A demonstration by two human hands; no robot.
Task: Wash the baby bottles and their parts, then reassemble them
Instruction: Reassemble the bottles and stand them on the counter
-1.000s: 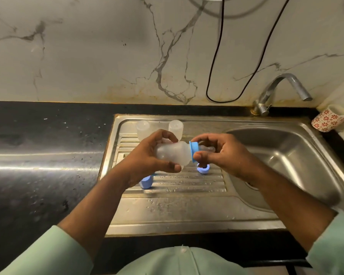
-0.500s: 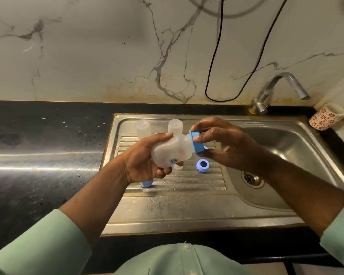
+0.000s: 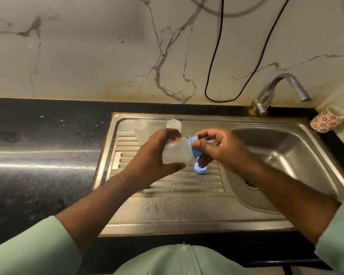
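Near the middle of the frame, above the ribbed drainboard (image 3: 167, 183) of a steel sink (image 3: 286, 155), the left hand (image 3: 157, 155) grips a frosted, translucent baby bottle (image 3: 177, 153) held on its side, fingers curled over its top and thumb under its base. The bottle's neck points toward the right of the frame, where a blue screw ring (image 3: 195, 145) sits on it. The right hand (image 3: 222, 149) pinches that ring, with thumb and fingertips curled round its rim; a clear part, probably the nipple, shows behind those fingers but is too blurred to be sure. A small reddish mark on the bottle's shoulder cannot be read.

Just below the ring, a second blue ring (image 3: 200, 168) lies flat on the drainboard, round with a hole in its middle. At the drainboard's far edge, above the hands, stand two cloudy plastic pieces: one cap (image 3: 140, 128) to the left and another cap (image 3: 173, 124) partly hidden by the left hand.

The steel is dull, scratched and speckled with water drops. The table (image 3: 38, 155) at the left is glossy black stone. A curved metal tap (image 3: 276, 90) rises at the upper right, with a white cup (image 3: 326, 120) patterned in red flowers at the far right edge. The wall behind is pale veined marble.
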